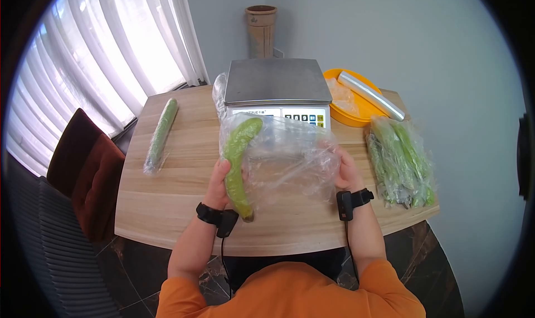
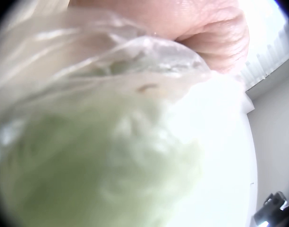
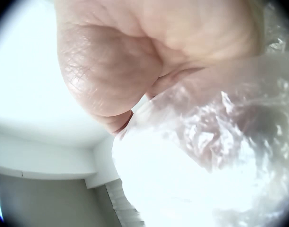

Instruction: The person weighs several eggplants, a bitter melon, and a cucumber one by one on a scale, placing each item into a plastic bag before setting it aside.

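A long, curved green gourd [image 1: 237, 156] with a brown lower end lies along the left side of a clear plastic bag [image 1: 295, 170]. My left hand [image 1: 219, 183] grips the gourd through the film, thumb on its near side. On the other side, my right hand [image 1: 348, 170] pinches the edge of the bag, which is spread out between both hands in front of the scale. Seen from the left wrist, the green gourd [image 2: 97, 156] is blurred below the hand [image 2: 201, 33]. From the right wrist, crinkled film [image 3: 215, 137] covers part of the fingers.
A digital scale [image 1: 278, 81] stands behind the bag. To its right is an orange basin [image 1: 348, 119] with a roll of plastic film [image 1: 370, 95] across it. Bagged green vegetables [image 1: 398, 162] lie at right, a long wrapped green vegetable [image 1: 161, 131] at left. A chair [image 1: 86, 173] stands beside the table.
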